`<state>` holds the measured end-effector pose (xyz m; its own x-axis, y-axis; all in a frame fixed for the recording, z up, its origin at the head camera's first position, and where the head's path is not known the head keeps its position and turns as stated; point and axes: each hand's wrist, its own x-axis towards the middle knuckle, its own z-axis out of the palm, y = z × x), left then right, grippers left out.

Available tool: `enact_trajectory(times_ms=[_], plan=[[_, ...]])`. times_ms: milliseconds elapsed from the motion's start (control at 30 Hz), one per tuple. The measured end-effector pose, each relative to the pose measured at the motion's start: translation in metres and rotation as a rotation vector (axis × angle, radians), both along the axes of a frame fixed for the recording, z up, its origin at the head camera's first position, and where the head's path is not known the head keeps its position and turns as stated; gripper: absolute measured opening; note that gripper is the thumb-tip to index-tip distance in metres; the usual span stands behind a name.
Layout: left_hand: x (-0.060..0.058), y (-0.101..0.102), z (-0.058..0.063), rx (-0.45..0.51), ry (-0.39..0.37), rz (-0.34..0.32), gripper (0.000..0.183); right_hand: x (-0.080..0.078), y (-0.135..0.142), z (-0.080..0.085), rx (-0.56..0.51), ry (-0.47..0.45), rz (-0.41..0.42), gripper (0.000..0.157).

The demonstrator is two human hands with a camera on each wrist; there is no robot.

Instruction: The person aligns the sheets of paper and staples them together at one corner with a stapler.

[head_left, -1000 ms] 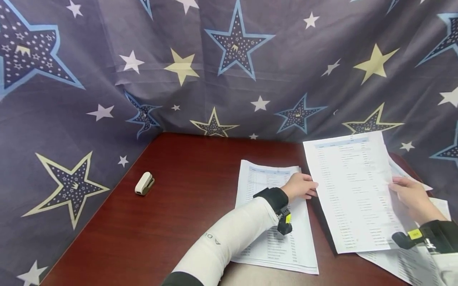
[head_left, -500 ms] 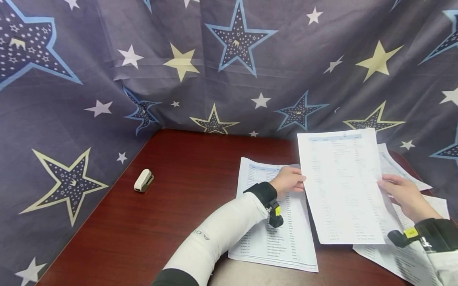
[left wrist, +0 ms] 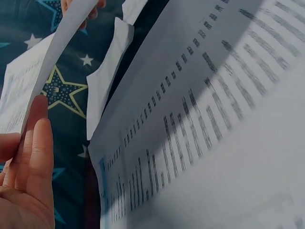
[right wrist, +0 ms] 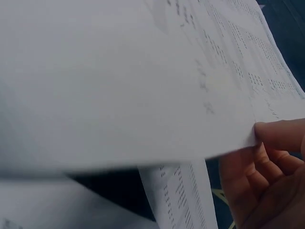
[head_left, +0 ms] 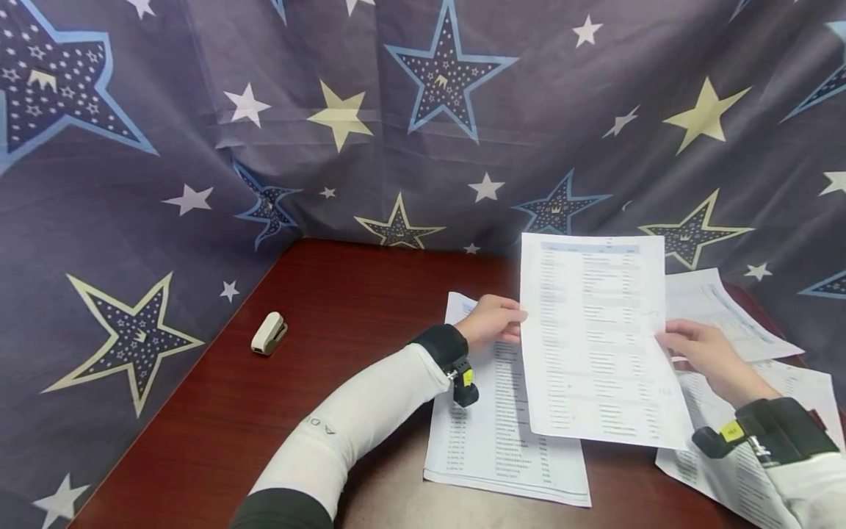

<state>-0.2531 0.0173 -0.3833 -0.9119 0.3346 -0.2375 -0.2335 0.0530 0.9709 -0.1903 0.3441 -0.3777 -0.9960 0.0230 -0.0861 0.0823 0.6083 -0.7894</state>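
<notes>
A printed sheet of paper (head_left: 595,338) is held up between both hands, above the table and partly over a stack of printed sheets (head_left: 476,441). My left hand (head_left: 492,320) pinches its left edge between thumb and fingers, which the left wrist view shows with the hand (left wrist: 31,167) at the sheet's border. On the opposite edge my right hand (head_left: 707,356) pinches the paper, thumb in front; the right wrist view shows the fingers (right wrist: 276,138) at that edge. The held sheet hides the stack's upper right part.
Loose printed sheets (head_left: 760,411) lie on the right of the table, partly under the right forearm. A white stapler-like object (head_left: 269,333) sits at the left on the dark red table (head_left: 330,308). A star-patterned cloth (head_left: 317,66) hangs behind and at the left.
Both hands have moved left with the held sheet, from over the loose sheets on the right to partly over the stack. More of the loose sheets now shows.
</notes>
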Motion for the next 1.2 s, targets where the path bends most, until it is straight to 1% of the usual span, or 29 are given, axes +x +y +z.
enact_trajectory(times_ms=[33,133,267,400,467,600,733,867,933,1033,1133,1200], plan=[[0.0,-0.003,0.001,0.001,-0.001,-0.003,0.031,0.001,-0.004,0.003,0.012,0.002,0.025,0.043],[0.0,-0.015,0.003,-0.011,0.005,-0.014,0.032,0.002,-0.015,0.008,0.008,-0.01,0.041,0.042],[-0.002,-0.032,0.005,-0.044,0.022,-0.027,0.032,-0.001,-0.029,0.011,0.005,-0.015,0.072,0.041],[-0.005,-0.05,0.008,-0.09,0.05,-0.017,0.031,-0.006,-0.043,0.013,-0.005,-0.006,0.104,0.04],[-0.006,-0.058,0.011,-0.117,0.064,-0.01,0.03,-0.008,-0.051,0.014,-0.005,-0.002,0.109,0.041],[-0.007,-0.074,0.017,-0.167,0.077,-0.006,0.027,-0.011,-0.066,0.017,-0.021,0.012,0.116,0.037],[-0.007,-0.087,0.017,-0.201,0.08,-0.007,0.026,-0.011,-0.079,0.018,-0.037,0.001,0.122,0.034],[-0.006,-0.097,0.014,-0.207,0.076,-0.026,0.023,-0.011,-0.088,0.018,-0.033,-0.029,0.135,0.031],[-0.005,-0.102,0.014,-0.204,0.058,-0.055,0.021,-0.01,-0.091,0.017,-0.039,-0.042,0.146,0.028],[-0.004,-0.11,0.015,-0.223,0.031,-0.131,0.019,-0.009,-0.094,0.014,-0.052,-0.049,0.168,0.024],[-0.004,-0.117,0.016,-0.274,0.008,-0.215,0.02,-0.008,-0.097,0.008,-0.051,-0.061,0.186,0.022],[-0.005,-0.12,0.016,-0.318,0.003,-0.255,0.022,-0.008,-0.099,0.002,-0.038,-0.067,0.198,0.021]])
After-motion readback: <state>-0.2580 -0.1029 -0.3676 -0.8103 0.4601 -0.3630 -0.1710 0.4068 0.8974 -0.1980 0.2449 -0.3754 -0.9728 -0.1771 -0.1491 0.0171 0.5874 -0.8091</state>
